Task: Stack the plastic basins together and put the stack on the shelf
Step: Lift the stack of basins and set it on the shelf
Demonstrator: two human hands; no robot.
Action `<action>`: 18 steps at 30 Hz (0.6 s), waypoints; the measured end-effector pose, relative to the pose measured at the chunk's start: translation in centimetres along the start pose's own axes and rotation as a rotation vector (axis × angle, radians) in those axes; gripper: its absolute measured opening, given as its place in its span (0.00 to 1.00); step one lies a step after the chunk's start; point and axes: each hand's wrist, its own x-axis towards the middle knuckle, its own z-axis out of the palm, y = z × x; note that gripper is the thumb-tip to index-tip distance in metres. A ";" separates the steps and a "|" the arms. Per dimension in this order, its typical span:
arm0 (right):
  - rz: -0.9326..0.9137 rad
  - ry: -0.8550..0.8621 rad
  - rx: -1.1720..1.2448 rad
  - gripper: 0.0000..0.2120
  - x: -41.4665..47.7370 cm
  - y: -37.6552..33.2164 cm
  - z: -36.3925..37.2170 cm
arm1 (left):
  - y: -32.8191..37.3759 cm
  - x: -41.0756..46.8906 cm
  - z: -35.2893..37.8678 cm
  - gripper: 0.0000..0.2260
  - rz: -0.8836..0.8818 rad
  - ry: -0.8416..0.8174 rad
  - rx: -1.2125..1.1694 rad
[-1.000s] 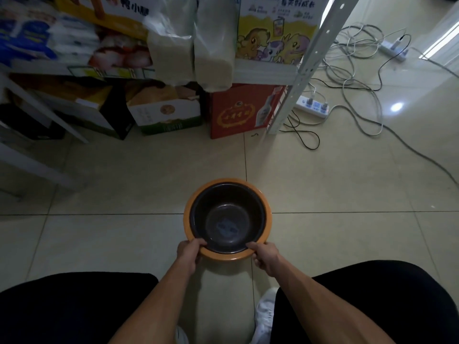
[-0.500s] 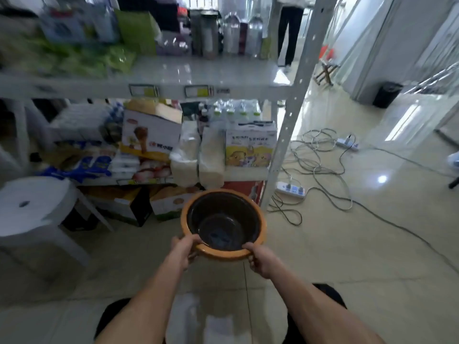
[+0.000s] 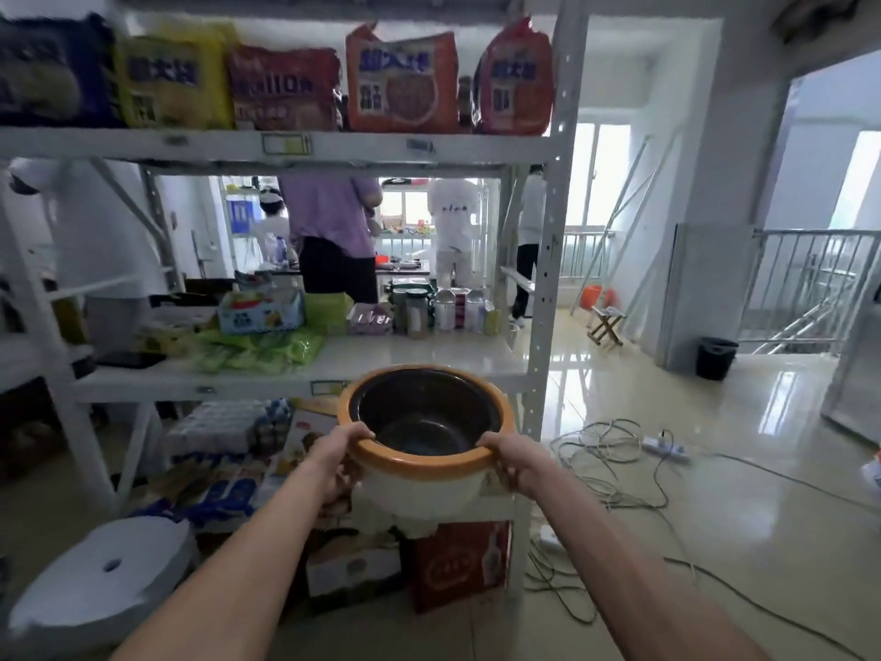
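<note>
The stack of basins [image 3: 419,484] hangs in the air in front of me: a dark basin nested inside a pale one with an orange rim. My left hand [image 3: 341,453] grips the near left of the rim and my right hand [image 3: 507,462] grips the near right. The stack is just below and in front of the white metal shelf's middle board [image 3: 419,357], near its right end, where a bare stretch of board shows.
The middle board carries green packets [image 3: 257,348], a box and jars [image 3: 429,310]. Snack bags fill the top board. The shelf's right upright [image 3: 548,279] stands beside the stack. A white stool [image 3: 100,584] is at lower left; cables [image 3: 615,450] lie on the floor at right. People stand behind the shelf.
I have risen from a crouch and lifted the basin stack off the floor up to just under the middle shelf board. Both hands have kept their grip on the rim.
</note>
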 end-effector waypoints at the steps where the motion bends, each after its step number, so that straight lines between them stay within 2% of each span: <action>1: -0.032 0.003 -0.008 0.06 -0.6 -1.2 -0.1 | 1.0 -0.4 0.1 0.06 0.024 0.002 -0.011; 8: -0.125 0.017 -0.040 0.06 0.0 -7.0 -0.5 | 5.9 1.8 1.6 0.09 0.125 0.039 -0.053; 12: -0.167 0.050 -0.024 0.07 5.4 -9.3 -0.2 | 7.5 8.1 2.6 0.05 0.213 0.037 -0.093; 18: -0.246 0.127 -0.023 0.08 15.3 -13.8 1.8 | 10.0 19.0 3.4 0.10 0.311 0.043 -0.133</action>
